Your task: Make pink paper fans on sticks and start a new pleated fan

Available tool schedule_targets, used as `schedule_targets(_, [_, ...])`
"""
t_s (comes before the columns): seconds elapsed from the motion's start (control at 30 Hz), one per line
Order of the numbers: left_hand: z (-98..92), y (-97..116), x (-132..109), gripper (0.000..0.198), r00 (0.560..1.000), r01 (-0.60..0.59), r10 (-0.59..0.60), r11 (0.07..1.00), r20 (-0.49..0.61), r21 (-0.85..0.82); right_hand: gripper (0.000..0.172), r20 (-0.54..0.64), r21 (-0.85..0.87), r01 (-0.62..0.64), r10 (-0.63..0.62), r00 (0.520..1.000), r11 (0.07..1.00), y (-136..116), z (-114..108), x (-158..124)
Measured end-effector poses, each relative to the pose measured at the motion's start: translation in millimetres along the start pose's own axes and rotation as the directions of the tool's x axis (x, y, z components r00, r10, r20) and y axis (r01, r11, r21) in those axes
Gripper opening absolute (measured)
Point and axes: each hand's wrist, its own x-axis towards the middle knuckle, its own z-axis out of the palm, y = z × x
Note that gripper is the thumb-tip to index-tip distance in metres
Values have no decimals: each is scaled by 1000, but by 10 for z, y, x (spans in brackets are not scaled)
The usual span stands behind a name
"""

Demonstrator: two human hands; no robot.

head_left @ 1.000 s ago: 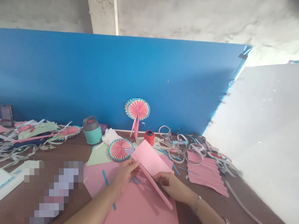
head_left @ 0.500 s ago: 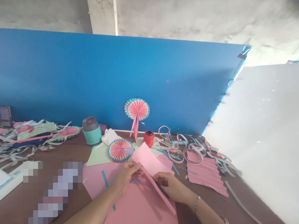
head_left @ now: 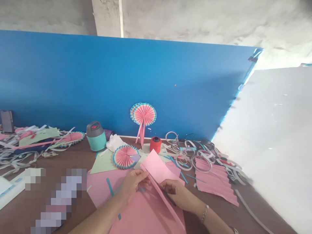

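Note:
A pink paper sheet is folded up from the table, its crease running from the upper left down to the lower right. My left hand pinches the far end of that crease with closed fingers. My right hand grips the fold lower down, fingers closed on the paper, with a dark thin thing under them that I cannot make out. More pink paper lies flat under both hands.
A pink-and-teal paper fan and a green sheet lie just beyond. Behind stand a teal flask, a red thread spool and a fan against the blue board. Tape rings and pleated pink paper lie at right, scraps at left.
The raised pink flap has dropped lower and the crease has lengthened toward the lower right. Both hands stayed on the fold, barely shifting.

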Motion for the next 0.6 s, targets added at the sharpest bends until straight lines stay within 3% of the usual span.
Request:
schedule_targets(0.17, [-44, 38, 26, 31, 995, -68, 65, 997, -82, -31, 24, -8, 0, -7, 7, 1000, 1000, 37, -8, 24])
schedule_targets(0.6, [-10, -2, 25, 38, 999, -17, 20, 998, -47, 62, 15, 0, 12, -19, 19, 1000, 1000, 40, 17, 24])
